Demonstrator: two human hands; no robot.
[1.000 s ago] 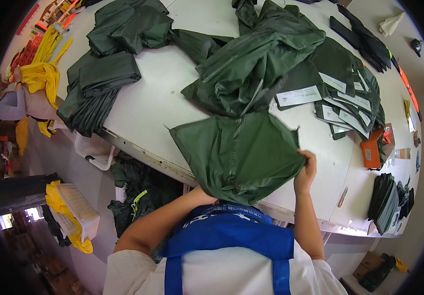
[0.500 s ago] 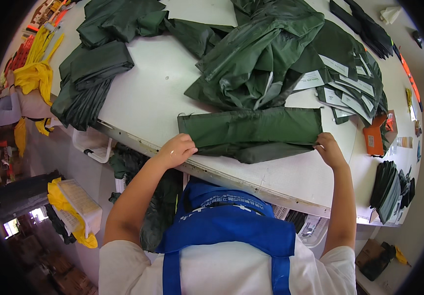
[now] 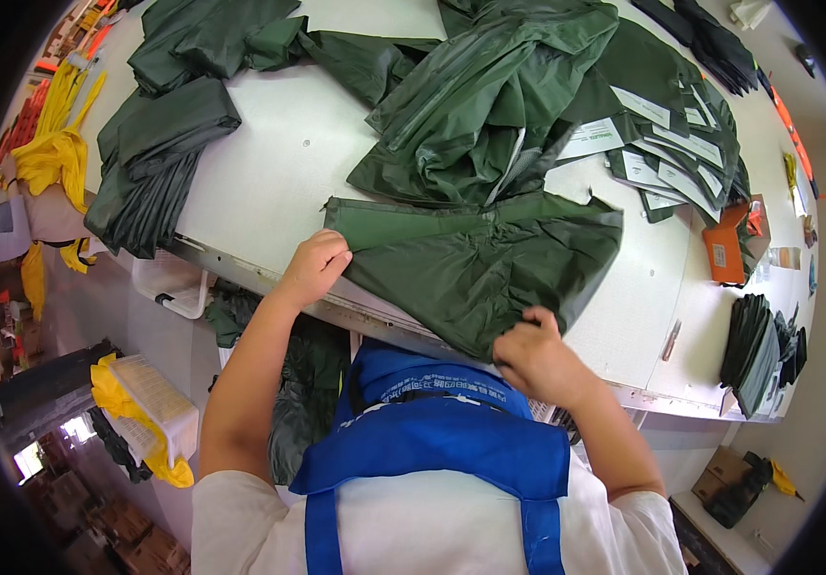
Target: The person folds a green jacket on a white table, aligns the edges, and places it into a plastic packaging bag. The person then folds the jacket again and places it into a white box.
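Observation:
A dark green waterproof garment (image 3: 490, 254), partly folded, lies at the table's near edge, its front part pulled down over that edge. My left hand (image 3: 320, 265) is closed on its left end. At the lower right of the cloth, my right hand (image 3: 536, 359) grips the near edge with curled fingers, close to my blue apron (image 3: 432, 446). Just beyond lies a heap of crumpled green garments (image 3: 499, 105), touching the piece I hold. What kind of garment it is, I cannot make out.
To the left, folded green garments (image 3: 159, 158) are stacked at the table edge. White-labelled green pieces (image 3: 667, 158) lie at the right, near an orange box (image 3: 729, 244) and a small cutter (image 3: 671, 340). At far left, a person's arm (image 3: 1, 230) is beside yellow garments (image 3: 49, 172).
My right hand has come down and left, drawing the near layer of the garment toward me and unfolding it. My left hand still holds the left end.

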